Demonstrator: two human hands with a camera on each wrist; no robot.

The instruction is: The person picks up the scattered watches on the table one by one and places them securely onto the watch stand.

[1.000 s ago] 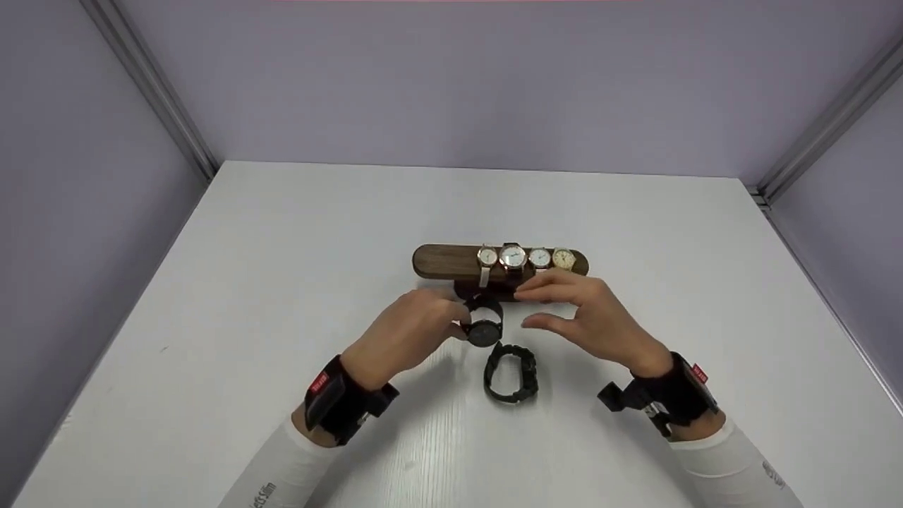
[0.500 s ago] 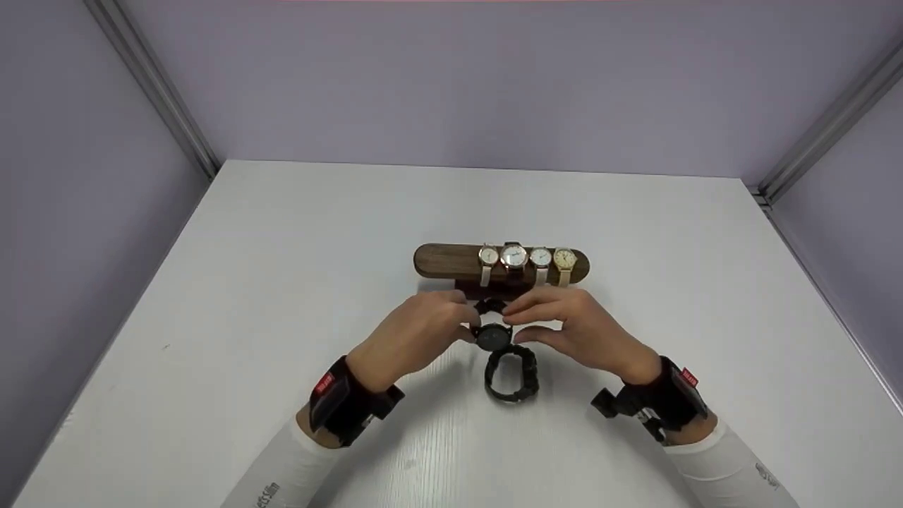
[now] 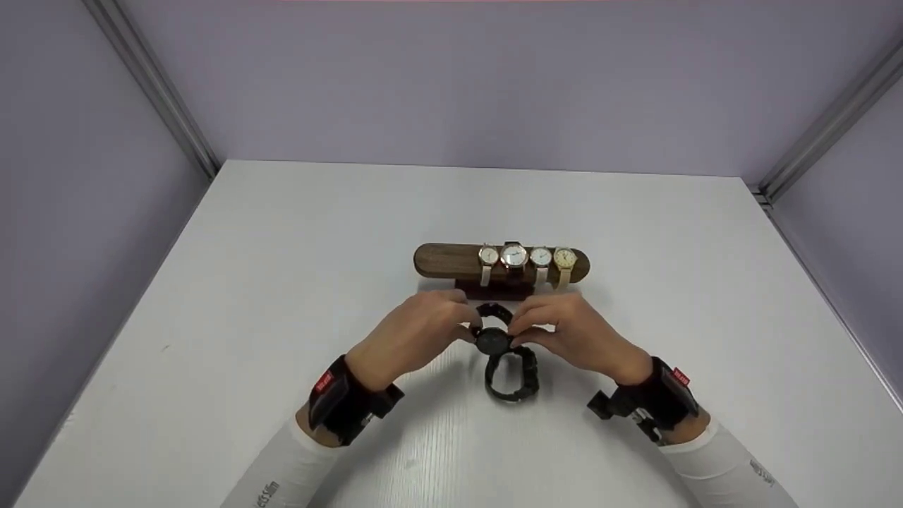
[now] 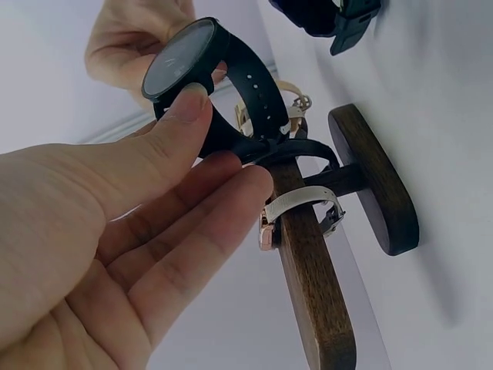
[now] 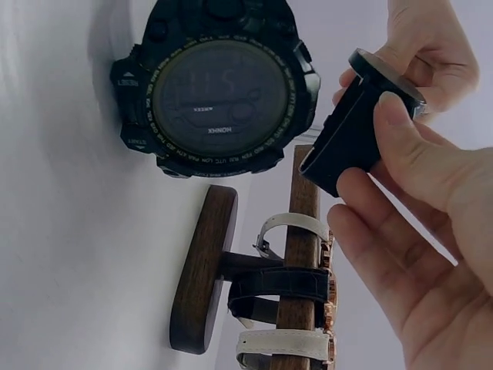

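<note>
Two hands meet over one slim black round-faced watch with a smooth black strap, and we take it from the left. Our left hand pinches the case edge between thumb and forefinger; in the left wrist view the thumb tip sits right on the rim of that watch while the other fingers lie straighter beneath the strap. Our right hand grips the opposite side, thumb on the case, fingers curled under it. The watch is lifted off the table, just in front of the stand and above the second watch. Its dial markings we cannot make out, and the strap's far loop is partly hidden behind the fingers.

Below it lies a chunky black digital sports watch with a ridged bezel, resting on the white wood-grain table; the right wrist view shows its dark display, the digits too dim to read.

Behind stands the dark walnut oval-ended bar stand, smooth and matte, carrying four round pale-dialled watches towards its right end, their straps cut off behind the bar. Its base is mostly hidden.
</note>
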